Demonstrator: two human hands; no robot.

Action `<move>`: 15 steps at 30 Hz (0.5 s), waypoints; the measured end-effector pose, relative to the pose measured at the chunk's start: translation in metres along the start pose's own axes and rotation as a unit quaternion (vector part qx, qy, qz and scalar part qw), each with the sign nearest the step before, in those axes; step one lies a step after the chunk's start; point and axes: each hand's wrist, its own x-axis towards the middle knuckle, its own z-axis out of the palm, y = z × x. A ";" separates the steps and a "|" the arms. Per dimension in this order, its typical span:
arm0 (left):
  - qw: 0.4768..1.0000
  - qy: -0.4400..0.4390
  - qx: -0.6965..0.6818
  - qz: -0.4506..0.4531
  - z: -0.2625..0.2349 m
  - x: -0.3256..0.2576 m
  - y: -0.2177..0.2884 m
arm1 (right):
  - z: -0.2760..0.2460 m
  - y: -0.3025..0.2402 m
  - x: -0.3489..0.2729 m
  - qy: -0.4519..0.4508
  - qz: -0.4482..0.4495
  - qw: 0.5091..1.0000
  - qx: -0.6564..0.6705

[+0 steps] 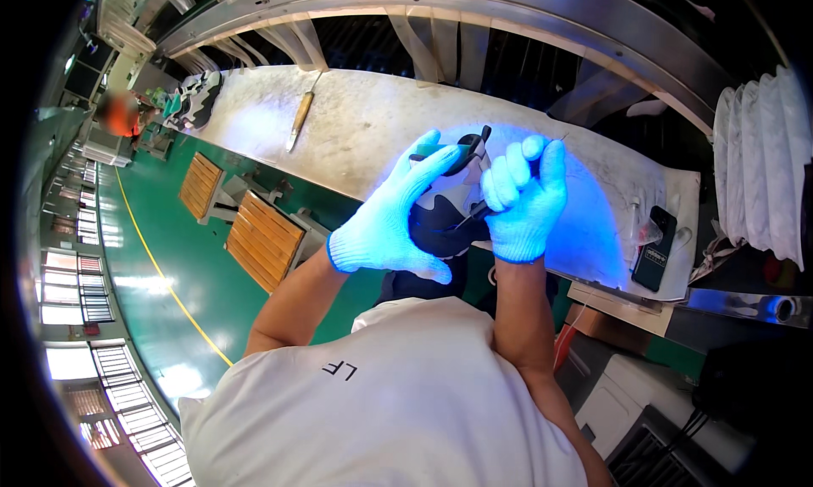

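Note:
Both my hands wear white knit gloves that glow blue under a lamp. My left hand (389,220) grips a sneaker (445,207) with dark, white and green parts, holding it above the worktable's (356,123) near edge. My right hand (523,201) is closed around a thin dark tool (476,211) whose tip touches the shoe's side. The shoe's lower part is hidden behind my palms.
A wooden-handled knife (300,118) lies on the table to the far left. A black phone (655,248) lies at the right end. Several shoes (193,97) sit further left near another person (121,114). Two wooden stools (264,237) stand on the green floor. A conveyor frame (440,4) runs behind.

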 end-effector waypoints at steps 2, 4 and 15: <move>1.000 0.005 -0.005 0.013 0.000 0.001 0.000 | 0.008 0.000 -0.002 0.039 -0.019 0.998 -0.047; 0.999 0.014 -0.013 0.036 0.002 0.000 -0.004 | 0.010 0.000 -0.004 0.049 -0.026 0.997 -0.058; 0.998 0.032 -0.011 0.046 0.007 -0.002 -0.009 | 0.001 0.000 -0.004 0.096 -0.044 0.992 -0.076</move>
